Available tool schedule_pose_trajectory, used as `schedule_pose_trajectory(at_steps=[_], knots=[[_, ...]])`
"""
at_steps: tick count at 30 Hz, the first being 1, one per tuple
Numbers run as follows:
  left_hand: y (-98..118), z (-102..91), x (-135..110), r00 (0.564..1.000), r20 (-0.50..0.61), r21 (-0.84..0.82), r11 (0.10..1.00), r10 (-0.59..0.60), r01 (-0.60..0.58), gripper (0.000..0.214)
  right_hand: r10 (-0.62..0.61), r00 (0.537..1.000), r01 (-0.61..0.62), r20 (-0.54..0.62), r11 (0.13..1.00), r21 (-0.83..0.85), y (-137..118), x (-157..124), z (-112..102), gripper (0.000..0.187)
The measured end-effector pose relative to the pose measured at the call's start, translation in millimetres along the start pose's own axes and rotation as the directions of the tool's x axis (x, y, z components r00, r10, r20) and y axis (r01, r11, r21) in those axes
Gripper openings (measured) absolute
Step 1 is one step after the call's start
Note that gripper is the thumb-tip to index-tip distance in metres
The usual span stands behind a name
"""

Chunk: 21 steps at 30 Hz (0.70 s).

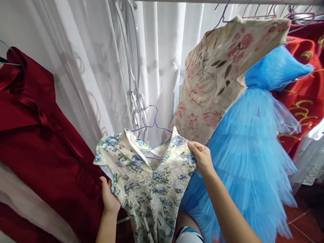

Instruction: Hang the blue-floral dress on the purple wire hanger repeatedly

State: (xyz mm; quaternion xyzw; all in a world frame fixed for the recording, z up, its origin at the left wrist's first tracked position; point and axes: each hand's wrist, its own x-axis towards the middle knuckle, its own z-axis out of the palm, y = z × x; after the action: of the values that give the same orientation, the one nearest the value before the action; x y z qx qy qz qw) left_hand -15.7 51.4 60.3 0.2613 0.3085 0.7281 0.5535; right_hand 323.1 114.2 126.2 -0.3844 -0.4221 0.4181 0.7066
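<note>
I hold a blue-and-cream floral dress (149,182) on a purple wire hanger (152,126) in front of me, below the rail. My left hand (109,197) grips the dress's left side under its sleeve, fingers tucked behind the cloth. My right hand (202,157) pinches the right shoulder of the dress, fingers closed on the fabric. The hanger's hook points up, free of the rail.
A dark red garment (37,135) hangs at left. At right hang a beige floral dress (217,74), a bright blue tulle dress (253,145) and a red gold-embroidered garment (306,94). White curtains (101,67) cover the back. The clothes rail (227,2) runs along the top.
</note>
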Motion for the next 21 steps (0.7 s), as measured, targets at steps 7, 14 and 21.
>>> schedule_pose_trajectory(at_steps=[7,14,21], knots=[[-7,9.4,0,0.984,-0.132,0.289,0.954,0.118,-0.076,0.051,-0.098,0.994,0.096,-0.055,0.995,-0.026,-8,3,12,0.022],[-16,-9.0,-1,0.977,-0.167,0.371,0.927,0.13,-0.06,0.047,-0.068,0.966,0.126,0.249,0.965,-0.228,-21,2,31,0.03],[-44,-40.4,-29,0.947,-0.314,0.45,0.889,0.066,0.087,0.041,-0.559,0.792,0.359,-0.246,0.752,-0.553,8,-36,19,0.031]])
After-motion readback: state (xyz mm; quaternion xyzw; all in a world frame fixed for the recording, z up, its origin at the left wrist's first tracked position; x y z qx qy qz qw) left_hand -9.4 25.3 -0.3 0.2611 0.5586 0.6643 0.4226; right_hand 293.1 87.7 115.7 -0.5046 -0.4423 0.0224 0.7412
